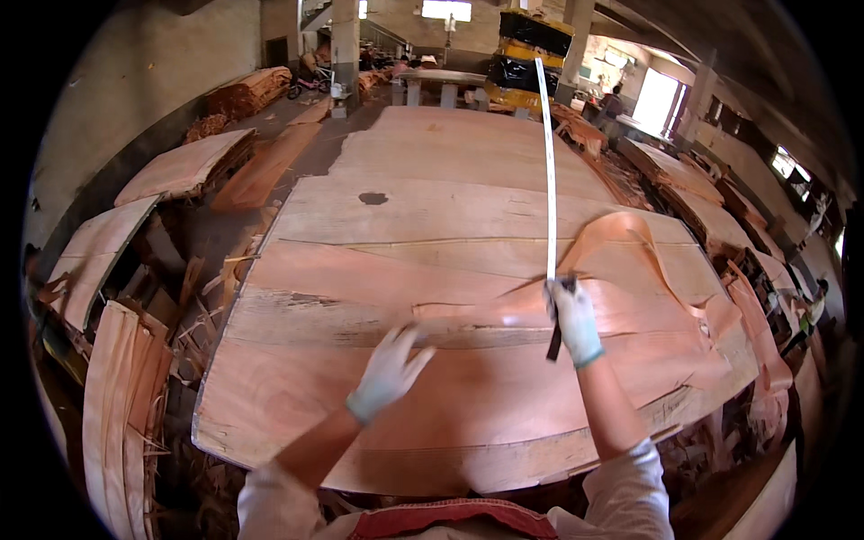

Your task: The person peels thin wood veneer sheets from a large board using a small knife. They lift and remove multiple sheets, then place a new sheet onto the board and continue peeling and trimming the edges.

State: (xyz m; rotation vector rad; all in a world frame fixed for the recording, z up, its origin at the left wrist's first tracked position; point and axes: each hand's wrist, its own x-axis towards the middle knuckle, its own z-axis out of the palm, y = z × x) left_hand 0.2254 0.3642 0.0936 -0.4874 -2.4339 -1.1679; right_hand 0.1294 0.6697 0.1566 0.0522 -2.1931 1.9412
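Note:
My left hand (387, 371), in a white glove with a green cuff, is over the near middle of a wide stack of wood veneer sheets (360, 396). Its fingers are apart and slightly blurred, with nothing in them; whether they touch the sheet I cannot tell. Gloved in white too, my right hand (573, 315) is closed around a long, narrow white stick (551, 171) that points away from me. A dark, handle-like end shows below that fist. Beside it, a thin, curled veneer strip (621, 229) loops over the stack's right part.
Lower veneer stacks stand on the left (193, 162) and on the right (675, 166). Bent veneer sheets (121, 405) lie at the near left, with scraps on the floor around. Behind are a concrete pillar (345, 49) and a black-and-yellow wrapped pile (531, 54). Other people are at the right.

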